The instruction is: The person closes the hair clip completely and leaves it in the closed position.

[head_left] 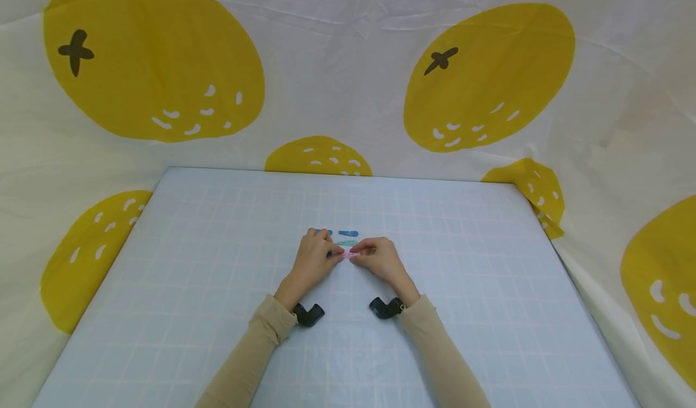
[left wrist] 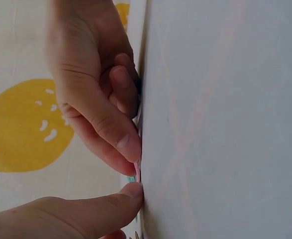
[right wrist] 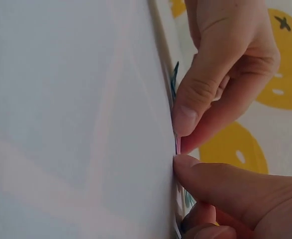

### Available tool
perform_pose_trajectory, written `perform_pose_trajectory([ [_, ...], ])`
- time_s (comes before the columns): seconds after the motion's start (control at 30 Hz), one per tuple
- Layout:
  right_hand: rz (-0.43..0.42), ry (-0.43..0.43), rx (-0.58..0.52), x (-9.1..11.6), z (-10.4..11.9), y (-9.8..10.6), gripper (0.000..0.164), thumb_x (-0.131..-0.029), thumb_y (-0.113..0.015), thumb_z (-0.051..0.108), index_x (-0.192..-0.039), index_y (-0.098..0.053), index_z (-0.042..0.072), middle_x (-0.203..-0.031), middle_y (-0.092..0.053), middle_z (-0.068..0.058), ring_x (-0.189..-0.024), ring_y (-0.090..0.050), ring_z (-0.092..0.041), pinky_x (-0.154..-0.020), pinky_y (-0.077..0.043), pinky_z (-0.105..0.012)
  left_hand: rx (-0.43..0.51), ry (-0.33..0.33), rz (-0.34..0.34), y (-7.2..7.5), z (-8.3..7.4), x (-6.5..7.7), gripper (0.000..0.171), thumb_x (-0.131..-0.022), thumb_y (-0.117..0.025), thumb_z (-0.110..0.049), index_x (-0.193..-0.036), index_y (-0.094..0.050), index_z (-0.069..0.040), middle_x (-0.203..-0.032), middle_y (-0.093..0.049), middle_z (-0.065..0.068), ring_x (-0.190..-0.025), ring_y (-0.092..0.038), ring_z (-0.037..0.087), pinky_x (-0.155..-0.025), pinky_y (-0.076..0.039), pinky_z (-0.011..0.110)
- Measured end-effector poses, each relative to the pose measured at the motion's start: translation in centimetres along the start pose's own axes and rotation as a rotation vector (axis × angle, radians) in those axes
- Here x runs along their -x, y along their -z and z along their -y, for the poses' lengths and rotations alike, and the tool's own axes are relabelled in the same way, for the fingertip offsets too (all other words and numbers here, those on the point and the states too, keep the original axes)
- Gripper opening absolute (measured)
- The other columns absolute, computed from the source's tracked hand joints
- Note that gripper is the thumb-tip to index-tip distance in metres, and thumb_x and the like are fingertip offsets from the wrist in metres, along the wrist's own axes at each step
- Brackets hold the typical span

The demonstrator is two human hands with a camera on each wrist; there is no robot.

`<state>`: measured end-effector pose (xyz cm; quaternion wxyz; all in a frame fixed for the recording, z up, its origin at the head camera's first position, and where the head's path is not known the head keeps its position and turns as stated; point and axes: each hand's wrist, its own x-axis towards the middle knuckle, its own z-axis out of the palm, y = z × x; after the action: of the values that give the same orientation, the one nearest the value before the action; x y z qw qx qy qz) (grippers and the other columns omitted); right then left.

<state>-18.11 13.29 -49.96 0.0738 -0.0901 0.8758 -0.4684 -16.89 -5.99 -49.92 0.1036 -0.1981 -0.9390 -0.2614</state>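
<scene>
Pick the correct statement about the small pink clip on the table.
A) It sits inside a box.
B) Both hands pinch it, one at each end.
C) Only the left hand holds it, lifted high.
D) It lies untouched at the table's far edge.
B: in the head view the left hand and right hand meet at the pink clip, fingertips pinching its ends just above the table.

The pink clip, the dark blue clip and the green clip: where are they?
pink clip [head_left: 350, 255], head view, its middle between the fingertips.
dark blue clip [head_left: 348, 234], head view, its middle.
green clip [head_left: 346, 243], head view, its middle.
</scene>
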Motion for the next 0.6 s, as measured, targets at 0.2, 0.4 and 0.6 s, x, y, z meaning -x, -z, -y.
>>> perform_pose_trajectory([
  [0.2, 0.001, 0.01, -0.034, 0.19, -0.07, 0.08, 0.012, -0.081, -0.081, 0.008, -0.092, -0.077, 0.007, -0.062, -0.056, 0.0, -0.052, -0.044, -0.011, -0.048, -0.034, -0.023, -0.005, 0.01, 0.009, 0.07, -0.16, 0.0, 0.009, -0.083, -0.082, -0.02, -0.09, -0.082, -0.015, -0.083, -0.057, 0.0, -0.083, -0.046, 0.023, -0.073, -0.037, 0.036],
  [0.4, 0.014, -0.001, -0.052, 0.36, -0.02, 0.16, 0.012, -0.083, -0.08, 0.008, -0.093, -0.076, 0.006, -0.061, -0.055, -0.001, -0.045, -0.044, -0.01, -0.044, -0.034, -0.024, -0.015, 0.011, 0.006, -0.08, -0.07, 0.06, 0.007, -0.082, -0.083, -0.019, -0.089, -0.082, -0.017, -0.083, -0.058, 0.0, -0.082, -0.046, 0.022, -0.073, -0.037, 0.036],
  [0.6, 0.021, -0.004, -0.061, 0.18, -0.23, 0.23, 0.011, -0.083, -0.08, 0.01, -0.093, -0.076, 0.008, -0.059, -0.055, -0.001, -0.042, -0.044, -0.011, -0.043, -0.034, -0.024, -0.017, 0.006, 0.0, -0.21, 0.07, -0.03, 0.007, -0.082, -0.083, -0.019, -0.088, -0.082, -0.017, -0.083, -0.059, 0.0, -0.081, -0.047, 0.023, -0.074, -0.038, 0.037],
])
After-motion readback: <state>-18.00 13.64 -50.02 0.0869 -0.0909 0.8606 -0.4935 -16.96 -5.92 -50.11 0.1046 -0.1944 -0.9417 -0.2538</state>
